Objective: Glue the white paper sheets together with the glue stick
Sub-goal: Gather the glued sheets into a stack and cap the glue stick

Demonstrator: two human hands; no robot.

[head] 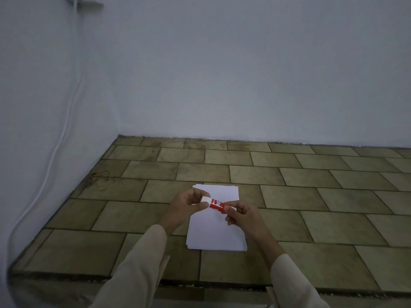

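Two hands meet over the white paper sheets (213, 236) on the tiled floor (311, 196): our left hand (186, 205), at nine o'clock of the glue stick (216, 204), pinches its white cap (205, 199); our right hand (242, 215), at three o'clock, grips its red end

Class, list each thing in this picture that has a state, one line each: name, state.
glue stick: held above the sheets, cap looks on
paper sheets: stacked flat on the floor
left hand: pinches the cap end
right hand: grips the other end
cable: hangs down the wall
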